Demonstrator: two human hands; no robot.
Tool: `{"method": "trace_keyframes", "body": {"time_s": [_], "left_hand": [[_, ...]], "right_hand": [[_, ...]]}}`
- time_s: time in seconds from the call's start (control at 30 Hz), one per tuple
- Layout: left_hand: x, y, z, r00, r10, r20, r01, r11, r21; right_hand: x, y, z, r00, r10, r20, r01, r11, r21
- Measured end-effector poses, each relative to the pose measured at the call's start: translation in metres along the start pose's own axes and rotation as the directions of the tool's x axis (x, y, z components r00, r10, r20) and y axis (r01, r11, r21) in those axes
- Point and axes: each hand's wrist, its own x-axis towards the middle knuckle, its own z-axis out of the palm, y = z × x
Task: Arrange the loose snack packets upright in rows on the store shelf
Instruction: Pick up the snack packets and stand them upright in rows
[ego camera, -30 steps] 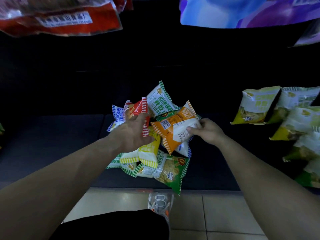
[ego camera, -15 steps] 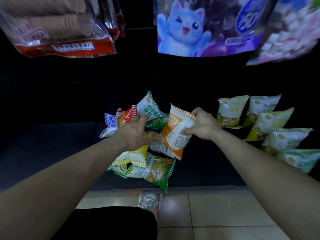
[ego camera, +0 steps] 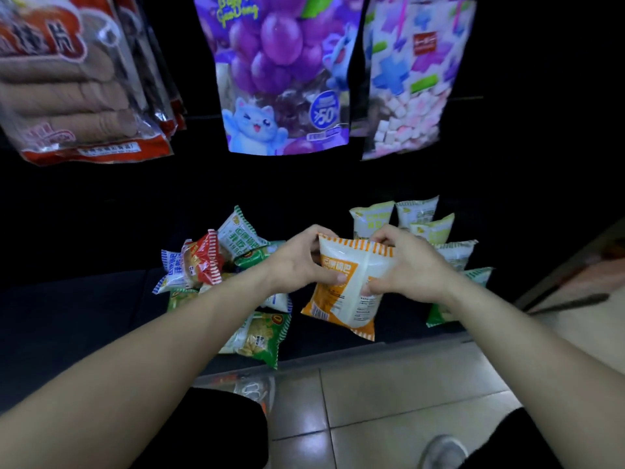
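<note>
While a jumbled pile [ego camera: 220, 265] waits beside the standing yellow-green rows [ego camera: 419, 228], left hand [ego camera: 297, 262] and right hand [ego camera: 411, 265] grip an orange packet [ego camera: 345, 299].

Retail shop aisle: hanging snack bags [ego camera: 284, 76] above a dark display shelf [ego camera: 67, 316] stocked with snack packets [ego camera: 419, 225], over tiled flooring [ego camera: 406, 384].

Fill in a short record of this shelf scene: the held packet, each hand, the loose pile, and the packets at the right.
held item: orange packet, roughly upright
left hand: grips its left edge
right hand: grips its right edge
loose pile: heaped on the shelf, left of the hands
yellow-green packets: lined up in rows at the right
</note>
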Motion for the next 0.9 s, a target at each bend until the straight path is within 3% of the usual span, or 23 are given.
{"method": "trace_keyframes", "body": {"time_s": [0.17, 0.3, 0.6, 0.9], "left_hand": [[0.01, 0.004, 0.009, 0.987, 0.024, -0.16, -0.007, 0.994, 0.107], [0.017, 0.01, 0.016, 0.96, 0.017, -0.279, 0.027, 0.988, 0.153], [0.04, 0.022, 0.031, 0.913, 0.027, -0.406, 0.016, 0.994, 0.104], [0.054, 0.003, 0.021, 0.95, 0.016, -0.311, -0.013, 1.0, 0.014]], "right_hand": [[-0.01, 0.019, 0.002, 0.993, -0.027, -0.116, 0.018, 0.997, -0.074], [-0.009, 0.031, 0.002, 0.964, 0.076, -0.254, -0.104, 0.99, -0.1], [0.006, 0.028, 0.01, 0.977, -0.003, -0.212, -0.004, 0.999, -0.034], [0.024, 0.03, 0.018, 0.994, 0.027, -0.109, -0.016, 0.995, 0.099]]}}
